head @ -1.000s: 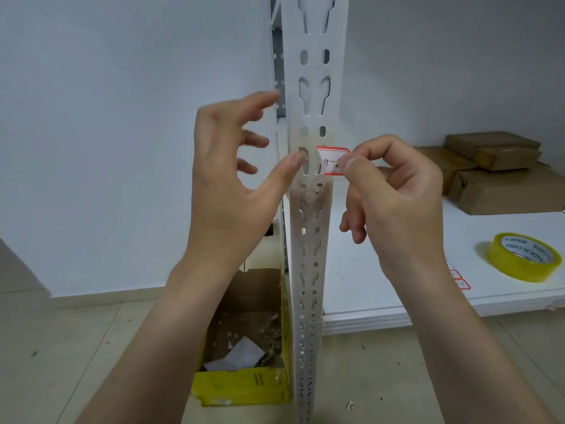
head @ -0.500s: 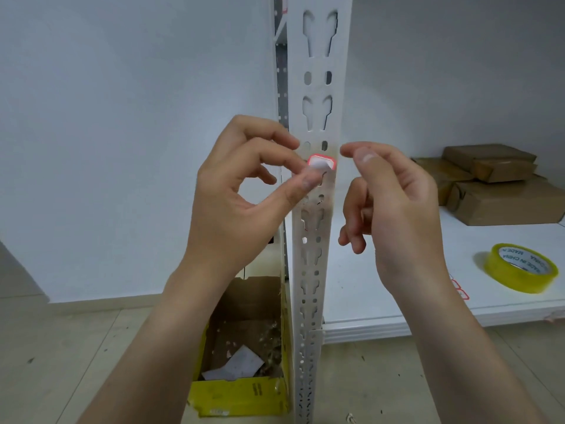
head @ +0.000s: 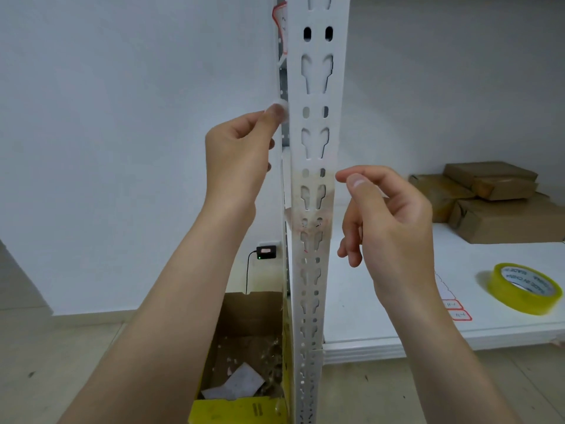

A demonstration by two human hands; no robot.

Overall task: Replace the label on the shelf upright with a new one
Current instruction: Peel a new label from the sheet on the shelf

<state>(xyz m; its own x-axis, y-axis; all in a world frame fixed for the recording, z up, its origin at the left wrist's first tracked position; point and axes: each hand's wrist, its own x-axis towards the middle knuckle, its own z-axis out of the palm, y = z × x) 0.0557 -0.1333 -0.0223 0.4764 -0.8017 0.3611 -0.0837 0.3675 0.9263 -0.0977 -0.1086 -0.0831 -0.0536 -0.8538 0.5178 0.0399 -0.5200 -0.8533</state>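
The white perforated shelf upright [head: 316, 117] runs up the middle of the view. A stained patch with glue residue [head: 312, 209] marks its bare face. My left hand [head: 238, 154] is raised just left of the upright, fingertips pinched on a small pale peeled label [head: 282, 110]. My right hand [head: 385, 218] hovers right of the upright with thumb and forefinger close together and nothing visible between them. Another red-edged label [head: 281, 29] sticks on the upright's left side near the top. New red-bordered labels [head: 457, 310] lie on the shelf board.
A roll of yellow tape [head: 524, 289] lies on the white shelf board [head: 382, 325] at the right. Brown cardboard boxes [head: 495, 200] are stacked behind it. An open yellow box of scraps [head: 241, 377] stands on the floor left of the upright. A charger [head: 266, 251] is plugged into the wall.
The red-edged label left the upright's face. My left hand took it from the right hand and lifted it up and to the left. The right hand drew back.
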